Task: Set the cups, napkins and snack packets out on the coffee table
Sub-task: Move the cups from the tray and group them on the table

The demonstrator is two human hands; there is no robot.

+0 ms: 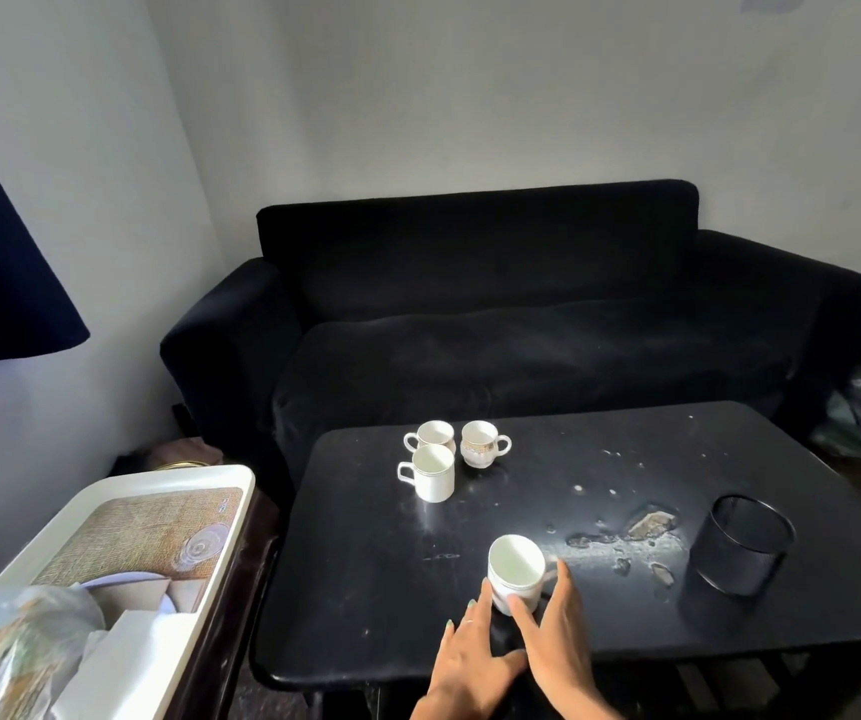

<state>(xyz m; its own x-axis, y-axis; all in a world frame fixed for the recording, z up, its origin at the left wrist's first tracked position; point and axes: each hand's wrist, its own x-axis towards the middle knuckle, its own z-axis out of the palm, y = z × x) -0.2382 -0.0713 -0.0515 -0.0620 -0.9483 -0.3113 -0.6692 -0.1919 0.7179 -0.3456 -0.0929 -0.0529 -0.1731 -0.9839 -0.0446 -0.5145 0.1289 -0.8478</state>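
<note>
My left hand [470, 652] and right hand [555, 628] bracket a white cup [515, 573] near the coffee table's [521, 517] front edge, fingers straight, touching its sides. Three cups [441, 457] cluster toward the back-left corner.

The coffee table [366, 589] is black with pale worn patches. Four cups are white: the near cup [515, 574], two plain ones [433, 472] [434, 435], and one with a gold band pattern [480, 443]. The sofa [496, 324] is black. The tray [220, 491] is white with a woven tan print.
</note>
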